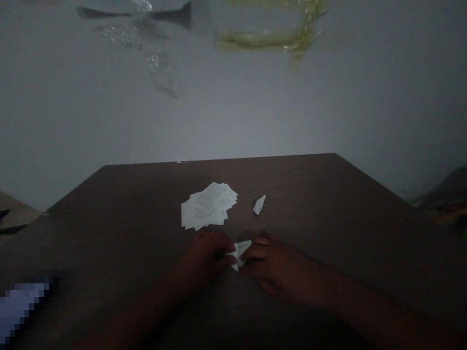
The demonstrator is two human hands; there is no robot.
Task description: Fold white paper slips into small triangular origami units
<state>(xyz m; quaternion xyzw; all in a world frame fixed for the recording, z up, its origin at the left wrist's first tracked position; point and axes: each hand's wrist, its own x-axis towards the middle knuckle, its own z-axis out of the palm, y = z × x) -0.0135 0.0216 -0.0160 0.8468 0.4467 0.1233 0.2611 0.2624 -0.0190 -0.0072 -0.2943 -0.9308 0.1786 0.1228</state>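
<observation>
A small folded piece of printed paper (241, 249) lies on the dark wooden table between my hands. My left hand (213, 250) pinches its left edge between thumb and fingers. On the other side, the fingers of my right hand (270, 262) are bent over the paper's right part and press on it, covering that edge. Beyond my left hand is a loose fanned pile of printed paper sheets (207, 206). A narrow folded paper piece (259, 204) rests to the right of the pile, touched by neither hand.
The dark table (146, 184) runs back to a pale wall (255, 112) with clear and yellow tape (255, 41) stuck on it. A blurred-out bright object (22, 306) sits at the lower left. Dark items (448, 194) stand beyond the table's right edge.
</observation>
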